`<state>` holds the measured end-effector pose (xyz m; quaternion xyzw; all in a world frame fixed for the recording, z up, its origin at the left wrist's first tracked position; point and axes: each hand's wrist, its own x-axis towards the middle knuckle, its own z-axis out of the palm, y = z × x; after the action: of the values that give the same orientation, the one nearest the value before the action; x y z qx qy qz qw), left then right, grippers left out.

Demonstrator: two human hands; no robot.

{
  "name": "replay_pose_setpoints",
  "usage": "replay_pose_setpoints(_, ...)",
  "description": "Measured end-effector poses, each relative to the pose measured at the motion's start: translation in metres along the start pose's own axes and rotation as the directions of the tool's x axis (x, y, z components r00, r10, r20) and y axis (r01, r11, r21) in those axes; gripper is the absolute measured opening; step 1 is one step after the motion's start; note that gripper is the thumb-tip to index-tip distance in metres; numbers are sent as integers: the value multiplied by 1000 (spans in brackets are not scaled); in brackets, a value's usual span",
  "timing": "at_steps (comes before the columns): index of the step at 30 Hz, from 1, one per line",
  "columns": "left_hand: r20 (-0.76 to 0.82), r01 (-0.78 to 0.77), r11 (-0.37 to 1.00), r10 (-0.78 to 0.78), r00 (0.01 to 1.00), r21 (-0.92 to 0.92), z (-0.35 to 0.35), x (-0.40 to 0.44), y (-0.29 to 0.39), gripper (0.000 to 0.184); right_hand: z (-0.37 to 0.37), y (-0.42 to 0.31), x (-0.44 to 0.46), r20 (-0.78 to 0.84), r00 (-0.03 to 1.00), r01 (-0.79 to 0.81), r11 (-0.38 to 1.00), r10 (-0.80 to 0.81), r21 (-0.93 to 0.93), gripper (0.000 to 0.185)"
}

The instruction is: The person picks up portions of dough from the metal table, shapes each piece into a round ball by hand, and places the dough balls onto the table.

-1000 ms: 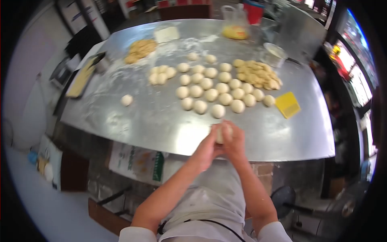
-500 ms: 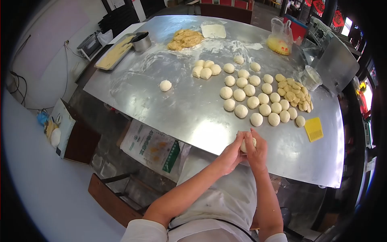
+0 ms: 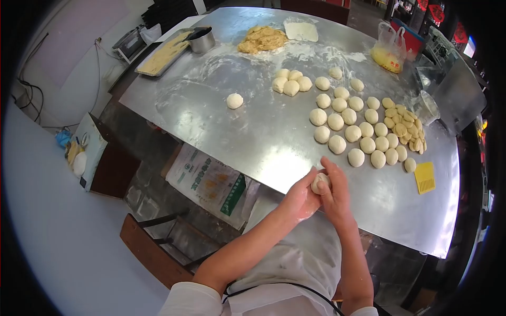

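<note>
Between my two hands is a round dough ball [image 3: 320,184], held over the front edge of the metal table [image 3: 253,142]. My left hand [image 3: 304,198] cups it from the left and below. On the right, my right hand [image 3: 336,189] presses its thumb on the ball, with the other fingers raised. Just beyond my hands, several smooth dough balls [image 3: 356,157] lie in loose rows. A lone ball [image 3: 234,100] rests to the left. Behind the rows is a touching cluster of dough pieces [image 3: 291,87].
Flattened dough pieces [image 3: 406,124] are heaped at the right near a yellow scraper [image 3: 424,177]. Farther back are a yellowish dough mass [image 3: 262,39], a white square sheet [image 3: 301,30], a plastic bag [image 3: 387,55], a metal pot [image 3: 201,41] and a tray [image 3: 164,54]. A wooden chair [image 3: 150,253] stands lower left.
The view has turned rightward, so the table sits differently in the frame. My right fingers have lifted and spread, showing more of the dough ball between my hands.
</note>
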<state>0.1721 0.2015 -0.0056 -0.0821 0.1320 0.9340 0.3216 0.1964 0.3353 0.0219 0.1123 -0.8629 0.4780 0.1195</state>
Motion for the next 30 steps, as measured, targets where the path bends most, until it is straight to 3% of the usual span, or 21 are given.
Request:
replay_pose_setpoints(1,51,43,999,-42,998,-12,-10,1,6,38,-1,-2,-3,-57,998,-31,998,34,52,47)
replay_pose_setpoints(3,-62,-37,999,38,997,3,-23,7,24,34,-8,1,-11,-172,980,-78,985,104,155,46)
replay_pose_setpoints(5,-110,-162,984,169,979,73,-31,16,55,34,-25,23,-36,-144,985,-112,988,96,-107,45)
replay_pose_setpoints(7,-179,-316,807,453,873,498,-7,22,97,29,-38,41,-60,-120,992,-87,938,49,-334,41)
replay_pose_setpoints(8,-194,-279,592,609,769,756,0,30,119,29,-45,46,-71,-107,994,-52,902,7,-429,38)
replay_pose_setpoints(9,10,-185,159,733,680,970,2,36,145,34,-47,49,-76,-92,995,-21,854,-31,-520,35)
replay_pose_setpoints(10,273,-171,-214,783,559,962,-1,47,170,37,-45,51,-76,-120,992,-33,848,-36,-529,33)
replay_pose_setpoints(11,541,-109,-556,714,445,824,-8,61,191,39,-43,52,-76,-154,987,-50,841,-40,-538,30)
replay_pose_setpoints(14,727,183,-897,434,532,401,-33,101,238,41,-32,47,-69,-223,974,-102,808,-37,-580,27)
replay_pose_setpoints(15,630,248,-897,435,644,365,-40,105,237,47,-30,46,-67,-235,971,-118,795,-33,-595,26)
replay_pose_setpoints(18,665,202,-909,406,627,364,-48,120,240,56,-32,54,-70,-230,972,-104,800,-44,-591,27)
replay_pose_setpoints(21,672,20,-873,389,630,486,-30,139,235,59,-31,47,-63,-228,974,-127,798,-14,-589,28)
replay_pose_setpoints(27,614,-117,-786,370,697,607,-41,208,266,59,-33,49,-63,-204,979,-115,784,-15,-610,31)
replay_pose_setpoints(30,515,37,-758,477,713,651,-36,219,267,49,-33,47,-62,-209,978,-117,783,-16,-611,32)
